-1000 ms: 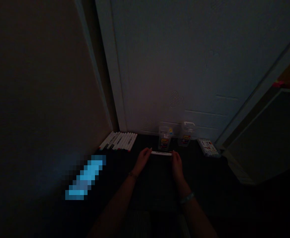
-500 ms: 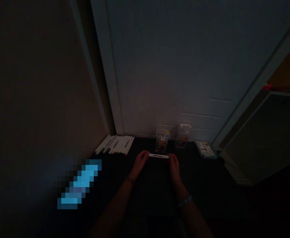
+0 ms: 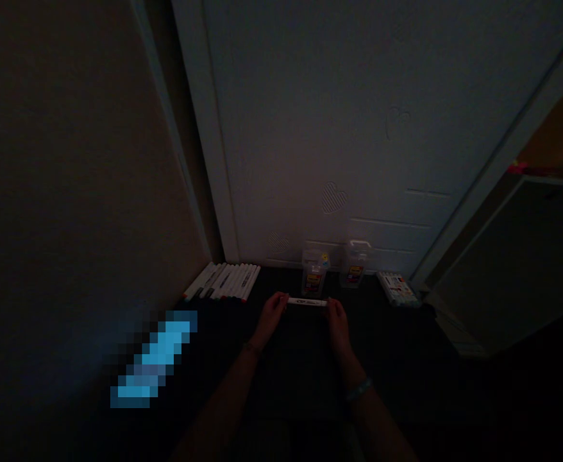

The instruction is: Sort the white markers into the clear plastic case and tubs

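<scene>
The scene is very dark. A white marker (image 3: 307,301) is held level between both hands, over a dark floor. My left hand (image 3: 270,317) pinches its left end and my right hand (image 3: 338,323) pinches its right end. A row of several white markers (image 3: 224,281) lies side by side to the left, near the wall. Two clear plastic marker cases (image 3: 314,272) (image 3: 355,264) stand upright just beyond the held marker, against a white door (image 3: 349,128).
A flat pack of markers (image 3: 397,288) lies on the floor to the right of the cases. A blurred-out blue glowing patch (image 3: 154,356) sits at the lower left. A beige wall (image 3: 70,160) runs along the left; a dark panel (image 3: 512,269) leans at the right.
The view has shifted slightly, so everything sits a little further left and lower in the frame. Both hands keep holding the marker by its ends much as before.
</scene>
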Motion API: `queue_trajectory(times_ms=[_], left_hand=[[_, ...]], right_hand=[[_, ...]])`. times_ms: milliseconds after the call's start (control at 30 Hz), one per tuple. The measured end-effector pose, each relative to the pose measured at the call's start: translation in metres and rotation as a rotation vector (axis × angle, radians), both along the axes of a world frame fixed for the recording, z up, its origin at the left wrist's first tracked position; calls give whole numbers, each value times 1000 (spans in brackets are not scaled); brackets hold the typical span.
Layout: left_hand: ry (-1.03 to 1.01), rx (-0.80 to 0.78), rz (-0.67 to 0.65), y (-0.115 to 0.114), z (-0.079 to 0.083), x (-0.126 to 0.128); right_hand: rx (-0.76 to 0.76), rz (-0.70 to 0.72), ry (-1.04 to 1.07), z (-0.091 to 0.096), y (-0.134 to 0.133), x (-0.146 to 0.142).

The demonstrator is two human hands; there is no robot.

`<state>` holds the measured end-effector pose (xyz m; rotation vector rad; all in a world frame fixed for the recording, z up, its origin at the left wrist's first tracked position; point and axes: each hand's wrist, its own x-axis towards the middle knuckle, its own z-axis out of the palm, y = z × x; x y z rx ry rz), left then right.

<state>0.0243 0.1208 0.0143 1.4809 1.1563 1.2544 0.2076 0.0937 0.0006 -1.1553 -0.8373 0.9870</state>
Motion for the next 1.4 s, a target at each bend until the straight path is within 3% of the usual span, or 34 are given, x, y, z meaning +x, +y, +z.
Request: queue_trajectory(times_ms=[433,767,1067,1400], left_hand=[[23,-17,30,-6,9,0],[-2,14,29,2,-2,1],[-4,15,-9,1,0,-1],[15,-19,15,-1,1,-1]], right_hand=[[4,11,-53,3,-3,-1],[18,3,-77,2,-2,0],[23,3,-68,-2,-1,0],[15,6,-108,8,-6,0]])
